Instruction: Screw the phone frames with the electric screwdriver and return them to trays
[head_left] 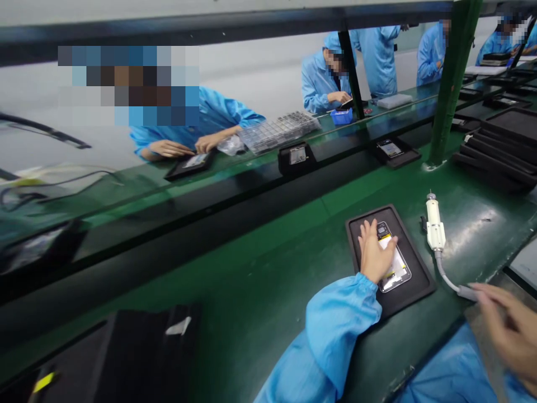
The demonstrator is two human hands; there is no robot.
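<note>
My left hand [376, 252] lies over an opened phone [398, 271], its fingers spread and its thumb across the phone's inner parts. The phone rests in a black tray [419, 285] on the green bench. Part of the phone is hidden under the hand. To the right of the tray, a cream-coloured electric screwdriver [434, 224] lies with its bit pointing away from me. My right hand [509, 324], slightly blurred, is at the bench edge. Its fingers are stretched out, with the tips at the screwdriver's grey cable [448, 279]; whether they touch it I cannot tell.
A green post [451, 95] rises beyond the screwdriver. Stacked black trays [499, 151] stand at the right, and dark trays [138, 358] sit at lower left. Across the dark channel [226, 207], a co-worker's hands [201, 144] work at another tray. An overhead beam [251, 22] spans the top.
</note>
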